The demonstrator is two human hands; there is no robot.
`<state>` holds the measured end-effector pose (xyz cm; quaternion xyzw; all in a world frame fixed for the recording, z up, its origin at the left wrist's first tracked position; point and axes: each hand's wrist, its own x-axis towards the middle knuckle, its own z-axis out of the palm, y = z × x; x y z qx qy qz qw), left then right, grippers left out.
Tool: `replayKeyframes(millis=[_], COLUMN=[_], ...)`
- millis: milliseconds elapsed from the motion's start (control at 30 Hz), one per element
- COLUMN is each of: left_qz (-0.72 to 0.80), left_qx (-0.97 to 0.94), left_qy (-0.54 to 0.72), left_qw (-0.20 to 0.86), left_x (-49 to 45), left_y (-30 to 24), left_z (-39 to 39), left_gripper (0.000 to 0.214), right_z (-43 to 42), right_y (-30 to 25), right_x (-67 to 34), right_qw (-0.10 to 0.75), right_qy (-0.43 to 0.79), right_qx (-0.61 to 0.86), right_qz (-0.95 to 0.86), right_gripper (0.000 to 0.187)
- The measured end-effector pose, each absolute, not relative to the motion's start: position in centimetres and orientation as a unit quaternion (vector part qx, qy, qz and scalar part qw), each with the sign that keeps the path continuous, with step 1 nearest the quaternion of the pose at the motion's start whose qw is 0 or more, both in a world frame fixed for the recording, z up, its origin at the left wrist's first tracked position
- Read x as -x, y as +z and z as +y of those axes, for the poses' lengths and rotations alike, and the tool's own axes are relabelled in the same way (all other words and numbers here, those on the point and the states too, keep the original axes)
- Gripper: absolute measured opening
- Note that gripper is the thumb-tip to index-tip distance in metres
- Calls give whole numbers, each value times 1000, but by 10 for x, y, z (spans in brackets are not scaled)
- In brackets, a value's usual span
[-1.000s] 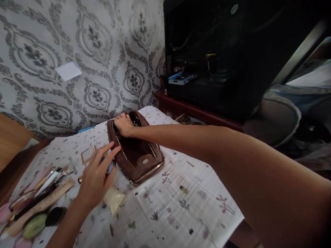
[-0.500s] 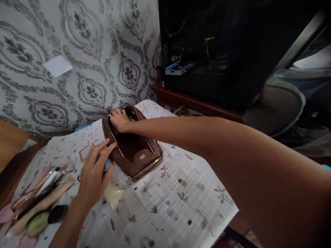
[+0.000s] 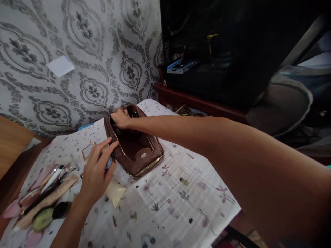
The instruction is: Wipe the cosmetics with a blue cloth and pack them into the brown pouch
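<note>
A brown leather zip pouch (image 3: 139,151) lies open on a white patterned cloth (image 3: 168,199). My right hand (image 3: 121,119) reaches across and grips the pouch's far rim, fingers curled over the edge. My left hand (image 3: 97,170) hovers at the pouch's near left side, fingers closed around a small blue object (image 3: 109,162), fingertips touching the zip edge. A cream sachet (image 3: 115,193) lies just under my left hand. A small framed card (image 3: 88,151) lies beside the pouch.
Make-up brushes, tubes and round compacts (image 3: 41,203) are heaped at the cloth's left end. Patterned wallpaper (image 3: 77,51) stands behind. A dark red shelf (image 3: 196,103) with black equipment (image 3: 219,51) is to the right, and a fan (image 3: 281,103) beyond it.
The view has shifted slightly. My left hand edged a little toward the pouch's zip with the blue object; my right hand stays on the pouch's far rim.
</note>
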<state>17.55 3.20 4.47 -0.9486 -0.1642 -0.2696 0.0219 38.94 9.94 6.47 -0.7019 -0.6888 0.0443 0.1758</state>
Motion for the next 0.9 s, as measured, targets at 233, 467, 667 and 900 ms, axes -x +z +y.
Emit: replayKeyframes(millis=[233, 467, 667, 900], left_qz=[-168, -177, -188, -203], left_qx=[953, 950, 951, 948], left_qy=[-252, -253, -245, -247], left_qw=[22, 38, 26, -3], left_x=[-173, -172, -172, -173], left_y=[48, 49, 46, 44], left_z=[33, 34, 33, 27], left_gripper=[54, 49, 52, 54], right_z=[97, 83, 35, -23], right_y=[74, 114, 121, 66], right_x=[-386, -398, -429, -448], right_qw=[194, 231, 353, 514], right_qy=[61, 69, 16, 49], right_qx=[719, 738, 701, 646], right_qz=[-664, -631, -619, -562], right_gripper=[23, 27, 32, 24])
